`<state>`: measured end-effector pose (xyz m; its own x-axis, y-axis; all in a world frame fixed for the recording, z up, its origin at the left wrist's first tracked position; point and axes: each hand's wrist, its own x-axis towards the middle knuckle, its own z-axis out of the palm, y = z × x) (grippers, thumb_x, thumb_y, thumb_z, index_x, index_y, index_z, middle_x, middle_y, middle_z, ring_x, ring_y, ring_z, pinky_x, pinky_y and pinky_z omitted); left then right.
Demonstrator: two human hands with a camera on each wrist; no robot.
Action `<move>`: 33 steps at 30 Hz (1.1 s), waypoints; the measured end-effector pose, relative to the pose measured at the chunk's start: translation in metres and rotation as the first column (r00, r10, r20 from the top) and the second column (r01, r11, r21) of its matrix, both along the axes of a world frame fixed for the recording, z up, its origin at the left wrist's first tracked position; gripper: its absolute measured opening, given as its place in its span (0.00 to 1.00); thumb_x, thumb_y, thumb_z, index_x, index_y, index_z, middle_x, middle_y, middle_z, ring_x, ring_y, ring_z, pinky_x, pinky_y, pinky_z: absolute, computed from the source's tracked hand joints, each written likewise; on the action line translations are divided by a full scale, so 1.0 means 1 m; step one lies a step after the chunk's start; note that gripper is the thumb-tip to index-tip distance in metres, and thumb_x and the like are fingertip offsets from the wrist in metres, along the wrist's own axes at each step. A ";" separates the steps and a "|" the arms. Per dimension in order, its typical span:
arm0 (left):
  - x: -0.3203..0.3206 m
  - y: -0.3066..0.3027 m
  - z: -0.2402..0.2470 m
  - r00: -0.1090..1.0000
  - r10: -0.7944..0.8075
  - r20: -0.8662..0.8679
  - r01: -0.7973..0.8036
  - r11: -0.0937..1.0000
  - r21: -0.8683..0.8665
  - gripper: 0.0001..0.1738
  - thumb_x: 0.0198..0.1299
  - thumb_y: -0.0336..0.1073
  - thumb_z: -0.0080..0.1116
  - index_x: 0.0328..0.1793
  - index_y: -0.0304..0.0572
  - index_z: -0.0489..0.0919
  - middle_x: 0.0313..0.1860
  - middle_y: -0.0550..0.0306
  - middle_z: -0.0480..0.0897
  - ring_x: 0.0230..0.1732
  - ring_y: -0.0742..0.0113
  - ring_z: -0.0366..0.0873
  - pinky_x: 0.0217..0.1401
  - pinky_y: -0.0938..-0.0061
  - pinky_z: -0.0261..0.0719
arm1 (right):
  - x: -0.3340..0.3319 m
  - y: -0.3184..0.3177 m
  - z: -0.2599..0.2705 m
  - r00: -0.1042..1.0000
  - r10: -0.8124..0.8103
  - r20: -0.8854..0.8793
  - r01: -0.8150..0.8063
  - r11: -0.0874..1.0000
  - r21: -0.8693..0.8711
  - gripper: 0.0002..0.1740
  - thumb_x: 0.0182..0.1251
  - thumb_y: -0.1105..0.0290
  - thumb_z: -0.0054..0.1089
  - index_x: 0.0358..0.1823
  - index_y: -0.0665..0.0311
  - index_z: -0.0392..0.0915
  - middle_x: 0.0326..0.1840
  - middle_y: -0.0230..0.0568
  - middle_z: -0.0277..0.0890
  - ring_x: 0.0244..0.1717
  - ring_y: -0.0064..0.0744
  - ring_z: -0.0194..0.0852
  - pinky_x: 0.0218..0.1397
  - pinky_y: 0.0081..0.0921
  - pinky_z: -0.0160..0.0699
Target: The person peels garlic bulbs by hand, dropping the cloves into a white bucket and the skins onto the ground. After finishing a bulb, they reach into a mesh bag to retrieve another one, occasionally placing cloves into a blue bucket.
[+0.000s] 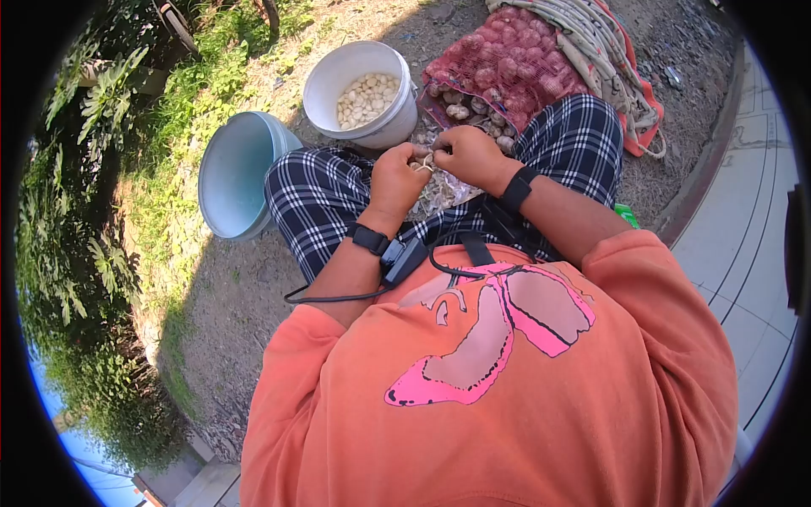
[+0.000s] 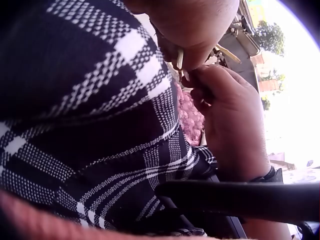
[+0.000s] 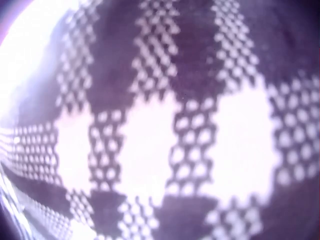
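My left hand (image 1: 395, 184) and right hand (image 1: 475, 157) meet over the lap with curled fingers. Between their fingertips they pinch a piece of garlic (image 1: 425, 160), mostly covered by the fingers. In the left wrist view, a pale dry garlic stalk (image 2: 180, 58) sticks out beneath the left hand (image 2: 197, 27), and the right hand (image 2: 232, 112) comes in close from below. Pale peelings (image 1: 443, 193) lie under the hands. Only plaid trouser cloth (image 3: 195, 145) fills the right wrist view.
Beyond the knees stands a white bucket (image 1: 405, 114) with many peeled cloves (image 1: 367, 100). A pale blue bucket (image 1: 221, 182) leans at the left. A red mesh sack (image 1: 507, 51) of garlic bulbs (image 1: 460, 110) lies open ahead, beside a pale folded cloth sack (image 1: 604, 63).
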<state>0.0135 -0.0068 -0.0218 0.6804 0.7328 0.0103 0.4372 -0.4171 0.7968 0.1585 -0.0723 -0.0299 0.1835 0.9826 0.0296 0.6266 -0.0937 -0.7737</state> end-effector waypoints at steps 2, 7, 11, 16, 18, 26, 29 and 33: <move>0.000 -0.001 0.001 1.000 -0.001 0.010 0.002 1.000 -0.018 0.10 0.41 0.26 0.56 0.33 0.34 0.77 0.29 0.53 0.79 0.29 0.73 0.76 0.34 0.80 0.73 | -0.001 0.001 -0.001 0.999 -0.037 -0.028 0.038 0.999 0.020 0.10 0.45 0.65 0.53 0.23 0.65 0.78 0.23 0.52 0.73 0.27 0.48 0.73 0.31 0.35 0.72; 0.001 0.005 -0.011 0.984 0.067 0.162 -0.021 0.961 -0.275 0.10 0.47 0.25 0.54 0.38 0.32 0.75 0.33 0.53 0.79 0.31 0.72 0.76 0.35 0.82 0.73 | 0.006 0.006 -0.018 0.892 -0.151 -0.425 0.138 0.989 -0.060 0.11 0.49 0.66 0.50 0.22 0.68 0.74 0.20 0.42 0.73 0.23 0.36 0.71 0.28 0.29 0.69; 0.002 0.012 0.008 0.879 0.373 0.297 0.060 0.531 -0.845 0.15 0.52 0.23 0.51 0.47 0.33 0.67 0.37 0.51 0.77 0.33 0.69 0.77 0.33 0.83 0.76 | 0.014 0.006 -0.014 0.132 -0.300 -0.945 0.132 0.950 -0.283 0.11 0.55 0.66 0.45 0.28 0.68 0.71 0.26 0.30 0.69 0.28 0.23 0.68 0.29 0.23 0.65; -0.003 0.019 0.008 0.827 0.488 0.279 0.181 0.239 -0.954 0.11 0.55 0.30 0.48 0.44 0.33 0.70 0.36 0.51 0.77 0.33 0.69 0.76 0.32 0.83 0.76 | 0.028 0.005 -0.030 0.981 0.123 0.152 -0.139 0.985 0.099 0.11 0.51 0.67 0.47 0.33 0.65 0.72 0.31 0.44 0.72 0.33 0.37 0.71 0.36 0.28 0.68; -0.005 0.020 0.006 0.842 0.468 0.267 0.185 0.213 -0.959 0.12 0.56 0.31 0.47 0.44 0.33 0.71 0.36 0.51 0.77 0.32 0.69 0.76 0.32 0.84 0.76 | 0.015 0.005 -0.028 0.997 -0.072 -0.027 0.076 0.973 0.218 0.13 0.47 0.69 0.50 0.36 0.64 0.73 0.32 0.49 0.72 0.34 0.45 0.71 0.39 0.28 0.69; -0.002 0.016 0.005 0.885 0.417 0.206 0.118 0.227 -0.967 0.13 0.56 0.34 0.45 0.44 0.32 0.72 0.33 0.51 0.78 0.29 0.66 0.77 0.31 0.81 0.77 | 0.002 0.005 -0.001 0.832 -0.001 -0.555 0.023 0.999 0.033 0.17 0.50 0.69 0.56 0.42 0.67 0.72 0.26 0.37 0.72 0.27 0.24 0.69 0.32 0.22 0.69; 0.000 0.010 0.008 0.902 0.398 0.167 0.040 0.308 -0.951 0.14 0.56 0.34 0.44 0.44 0.32 0.72 0.32 0.50 0.78 0.29 0.63 0.77 0.29 0.78 0.78 | -0.001 0.001 0.001 0.885 0.091 -0.457 -0.072 0.996 0.058 0.19 0.50 0.70 0.57 0.45 0.68 0.71 0.25 0.35 0.71 0.26 0.19 0.67 0.30 0.19 0.68; -0.002 0.011 0.015 0.934 0.321 0.158 0.035 0.359 -0.933 0.14 0.56 0.34 0.45 0.44 0.31 0.71 0.32 0.50 0.77 0.28 0.62 0.78 0.29 0.77 0.78 | -0.001 0.003 0.008 0.882 0.098 -0.461 -0.096 0.995 0.026 0.17 0.50 0.71 0.58 0.43 0.67 0.73 0.24 0.30 0.71 0.25 0.15 0.64 0.28 0.16 0.66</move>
<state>0.0112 0.0042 -0.0066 0.6571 0.4900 -0.5728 0.1104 0.6892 0.7162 0.1579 -0.0697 -0.0223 0.0808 0.9962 -0.0324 0.2047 -0.0484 -0.9776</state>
